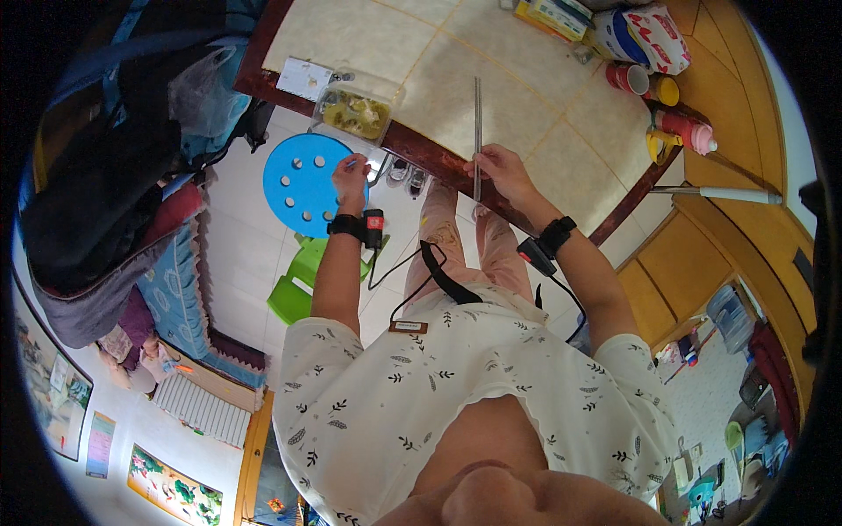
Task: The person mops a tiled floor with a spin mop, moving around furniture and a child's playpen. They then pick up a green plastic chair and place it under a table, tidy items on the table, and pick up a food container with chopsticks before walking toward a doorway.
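Note:
A pair of metal chopsticks (477,125) is in my right hand (497,169), pointing away from me over the near edge of the tiled table (526,92). My left hand (352,172) is raised with curled fingers beside the table's edge, above a round blue stool (289,191) with holes; whether it holds anything small cannot be made out. Just beyond that hand, a clear plastic container (355,117) with greenish-yellow food sits at the table's edge. A white card or paper (304,77) lies next to the container.
A green plastic stool or chair (296,289) stands below the blue one. At the table's right are a red cup (626,78), a pink and red bottle (687,131) and a tissue package (644,39). A draped sofa (177,289) is at left, wooden cabinets (684,283) at right.

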`<state>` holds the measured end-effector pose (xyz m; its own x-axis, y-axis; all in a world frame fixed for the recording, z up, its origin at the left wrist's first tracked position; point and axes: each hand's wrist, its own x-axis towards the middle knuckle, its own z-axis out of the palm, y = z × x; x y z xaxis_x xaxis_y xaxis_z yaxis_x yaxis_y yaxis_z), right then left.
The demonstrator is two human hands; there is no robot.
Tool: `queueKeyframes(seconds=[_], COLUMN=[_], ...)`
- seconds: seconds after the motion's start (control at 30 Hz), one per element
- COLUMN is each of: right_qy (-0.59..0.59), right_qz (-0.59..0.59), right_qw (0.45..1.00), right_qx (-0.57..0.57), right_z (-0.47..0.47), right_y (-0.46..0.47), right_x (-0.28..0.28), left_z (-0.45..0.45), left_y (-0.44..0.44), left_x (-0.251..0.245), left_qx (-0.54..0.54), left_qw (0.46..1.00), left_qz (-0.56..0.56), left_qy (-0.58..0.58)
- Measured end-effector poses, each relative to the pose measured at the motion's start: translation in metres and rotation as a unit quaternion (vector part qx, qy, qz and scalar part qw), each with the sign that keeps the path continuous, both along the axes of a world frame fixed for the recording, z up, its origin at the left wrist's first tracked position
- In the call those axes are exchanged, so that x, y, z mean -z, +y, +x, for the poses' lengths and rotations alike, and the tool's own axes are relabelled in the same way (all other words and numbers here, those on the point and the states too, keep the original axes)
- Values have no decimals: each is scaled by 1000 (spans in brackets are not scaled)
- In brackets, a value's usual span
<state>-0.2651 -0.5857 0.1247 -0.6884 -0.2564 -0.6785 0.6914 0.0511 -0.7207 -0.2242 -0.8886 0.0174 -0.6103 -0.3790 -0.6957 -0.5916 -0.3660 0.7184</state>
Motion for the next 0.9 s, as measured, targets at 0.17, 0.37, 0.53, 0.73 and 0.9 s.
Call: queueKeyframes(seconds=[0.17, 0.37, 0.53, 0.73, 0.9], right_qy=[-19, -19, -15, -36, -46], right_qz=[-14, -14, -20, -1, 12], right_qw=[1000, 1000, 999, 999, 999], right_qx=[7, 13, 20, 23, 19], right_z=[10, 18, 16, 16, 19], right_y=[13, 17, 17, 19, 21], right_x=[2, 2, 5, 4, 3], left_z=[-20, -29, -28, -27, -28], left_y=[-24, -14, -9, -10, -6], left_x=[21, 31, 30, 38, 40], left_qx=[-39, -95, -139, -115, -108], left_qw=[999, 995, 990, 992, 991], left_qz=[14, 29, 38, 48, 54], left_qy=[4, 21, -4, -4, 52])
